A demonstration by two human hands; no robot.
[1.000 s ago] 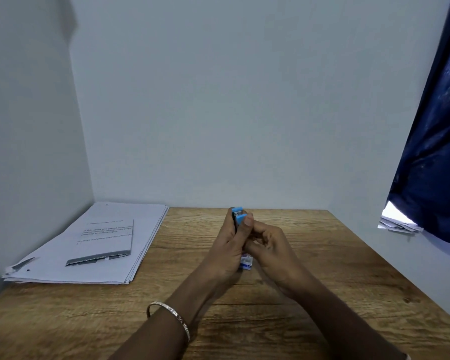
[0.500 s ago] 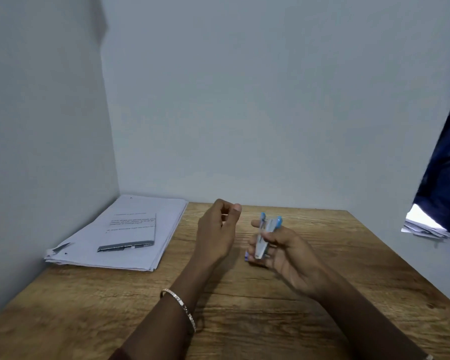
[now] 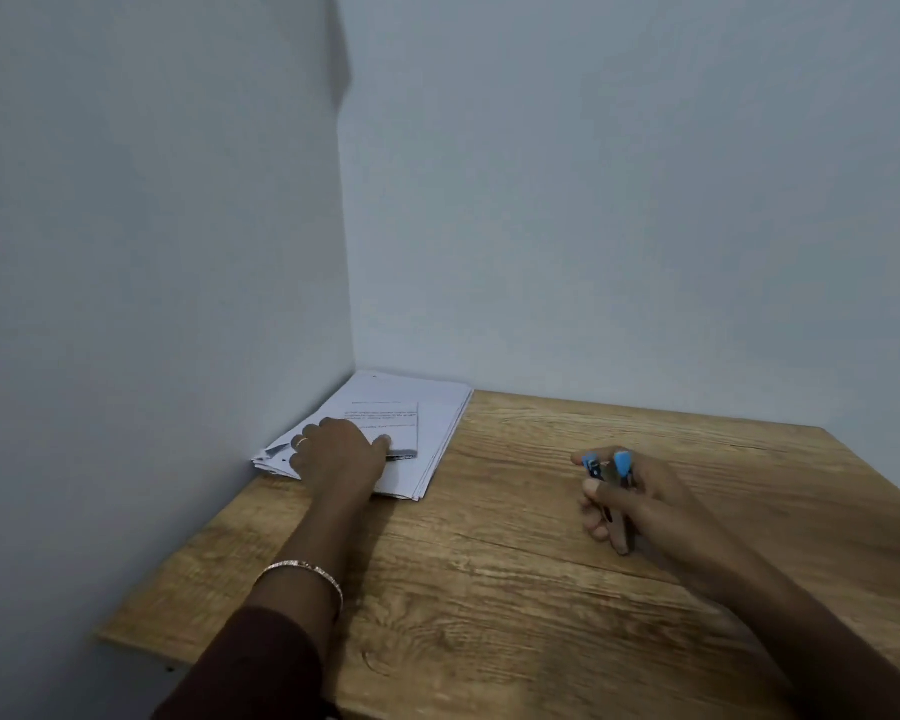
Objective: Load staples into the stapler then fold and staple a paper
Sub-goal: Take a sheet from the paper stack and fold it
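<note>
My right hand [image 3: 630, 498] grips a small blue stapler [image 3: 610, 475] above the right part of the wooden table; its blue tips stick out past my fingers. My left hand [image 3: 336, 449] reaches to the back left corner and rests on a folded printed paper [image 3: 393, 420], thumb near its dark lower edge. That folded paper lies on top of a stack of white sheets [image 3: 437, 433]. Whether my left fingers pinch the paper is hidden by the back of the hand.
The wooden table [image 3: 515, 563] sits in a corner between two pale walls. Its left edge ends near the left wall, with a gap below.
My left hand has left the stapler and travelled left to the paper stack. The right hand keeps the stapler. The view has swung left, so the curtain is out of sight.
</note>
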